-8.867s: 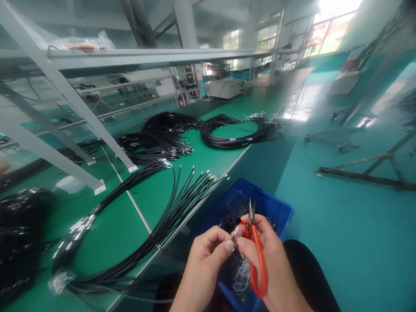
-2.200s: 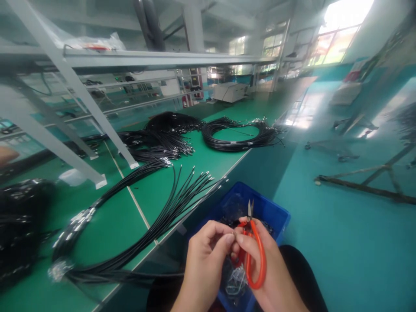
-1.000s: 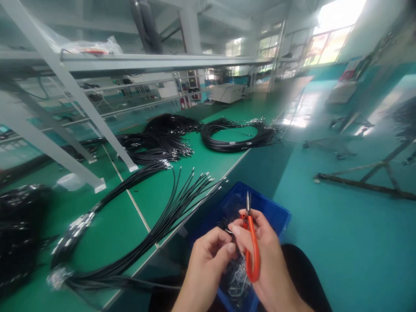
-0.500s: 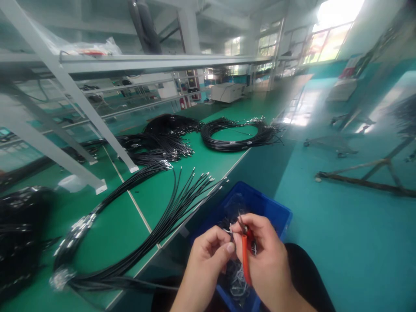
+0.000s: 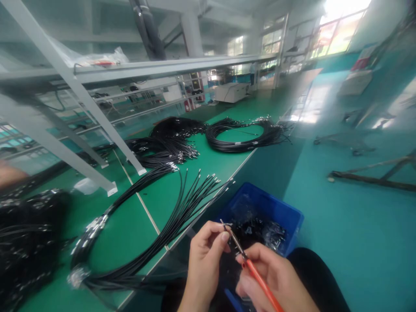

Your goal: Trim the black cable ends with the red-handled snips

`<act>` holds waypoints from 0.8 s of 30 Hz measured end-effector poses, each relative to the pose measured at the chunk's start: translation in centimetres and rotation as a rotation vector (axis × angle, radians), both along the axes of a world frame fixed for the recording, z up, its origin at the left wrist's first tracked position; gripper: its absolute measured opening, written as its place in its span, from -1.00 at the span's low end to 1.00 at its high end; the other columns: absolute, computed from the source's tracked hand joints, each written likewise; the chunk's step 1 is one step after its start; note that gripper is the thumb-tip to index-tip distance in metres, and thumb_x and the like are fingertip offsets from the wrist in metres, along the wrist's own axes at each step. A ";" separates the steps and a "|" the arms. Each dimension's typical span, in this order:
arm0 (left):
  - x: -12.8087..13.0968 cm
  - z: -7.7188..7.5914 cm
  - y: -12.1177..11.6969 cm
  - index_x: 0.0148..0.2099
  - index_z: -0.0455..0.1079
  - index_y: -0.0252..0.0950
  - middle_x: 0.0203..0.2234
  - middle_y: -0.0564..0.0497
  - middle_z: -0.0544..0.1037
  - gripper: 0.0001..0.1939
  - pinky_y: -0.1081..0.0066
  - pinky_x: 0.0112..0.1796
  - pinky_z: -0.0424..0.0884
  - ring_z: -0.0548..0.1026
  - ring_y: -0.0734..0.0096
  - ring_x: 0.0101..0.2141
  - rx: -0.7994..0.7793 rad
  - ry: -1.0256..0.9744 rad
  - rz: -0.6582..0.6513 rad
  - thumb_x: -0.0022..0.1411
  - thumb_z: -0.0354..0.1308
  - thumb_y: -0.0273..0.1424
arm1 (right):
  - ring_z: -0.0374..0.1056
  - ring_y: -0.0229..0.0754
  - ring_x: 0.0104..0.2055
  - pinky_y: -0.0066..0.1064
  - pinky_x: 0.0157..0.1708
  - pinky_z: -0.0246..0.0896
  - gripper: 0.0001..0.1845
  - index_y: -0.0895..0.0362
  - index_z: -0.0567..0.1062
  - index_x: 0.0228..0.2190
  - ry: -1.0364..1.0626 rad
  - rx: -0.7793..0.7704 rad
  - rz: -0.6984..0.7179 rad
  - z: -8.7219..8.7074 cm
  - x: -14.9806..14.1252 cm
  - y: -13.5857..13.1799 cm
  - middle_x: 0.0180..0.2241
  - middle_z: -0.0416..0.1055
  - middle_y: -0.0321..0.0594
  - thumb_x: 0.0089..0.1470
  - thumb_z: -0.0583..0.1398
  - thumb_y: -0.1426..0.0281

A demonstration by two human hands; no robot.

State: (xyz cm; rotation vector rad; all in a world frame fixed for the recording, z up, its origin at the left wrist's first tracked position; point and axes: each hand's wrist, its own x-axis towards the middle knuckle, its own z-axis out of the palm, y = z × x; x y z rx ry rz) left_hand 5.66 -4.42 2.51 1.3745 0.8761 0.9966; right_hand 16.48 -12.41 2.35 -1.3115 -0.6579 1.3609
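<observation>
In front of my lap, my left hand [image 5: 208,249] pinches a thin black cable end [image 5: 227,226] between thumb and fingers. Most of the piece is hidden behind them. My right hand [image 5: 264,271] is closed around scissors with orange-red handles [image 5: 261,281]. Their narrow metal blades [image 5: 236,242] point up and left, with the tips at the cable end by my left fingertips. Both hands are over a blue bin [image 5: 294,229] holding dark scraps and clear plastic bits. On the green table to the left lies a looped bundle of black cables [image 5: 169,225] with silvery ends.
More black cable coils [image 5: 224,145] lie farther along the green table [image 5: 130,234]. White shelf legs [image 5: 107,134] stand on the table. A dark cable pile [image 5: 32,242] sits at the left, with part of another person's arm [image 5: 11,175] behind it. A wheeled metal stand [image 5: 373,175] is on the right.
The scissors have swung from beside my right palm so the blades reach my left fingertips. My right hand has moved lower, away from my left. The view has shifted slightly.
</observation>
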 end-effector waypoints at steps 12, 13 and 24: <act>0.4 -0.2 -0.4 -0.43 0.40 -0.31 -0.56 0.08 0.40 -0.90 0.52 -0.45 0.29 0.33 0.46 -0.51 0.030 0.138 -0.038 0.12 0.17 -0.42 | 0.02 -0.49 -0.81 -0.61 -0.81 -0.16 -0.82 0.16 0.43 -0.47 0.066 -0.014 -0.047 -0.3 0.3 1.0 -0.66 0.47 -0.32 -0.22 0.30 0.48; 0.5 -0.2 -0.4 -0.44 0.40 -0.31 -0.57 0.08 0.40 -0.90 0.52 -0.46 0.28 0.33 0.46 -0.52 0.026 0.146 -0.034 0.12 0.17 -0.43 | 0.02 -0.49 -0.82 -0.60 -0.81 -0.15 -0.82 0.16 0.44 -0.47 0.071 -0.019 -0.051 -0.4 0.4 1.0 -0.66 0.46 -0.33 -0.22 0.31 0.47; 0.5 -0.8 0.2 -0.39 0.40 -0.28 -0.54 0.10 0.42 -0.91 0.53 -0.43 0.27 0.33 0.48 -0.50 0.047 0.201 -0.083 0.17 0.14 -0.42 | 0.05 -0.46 -0.84 -0.62 -0.84 -0.18 -0.79 0.15 0.39 -0.46 0.048 -0.053 0.029 -0.4 1.1 0.7 -0.69 0.39 -0.37 -0.15 0.29 0.33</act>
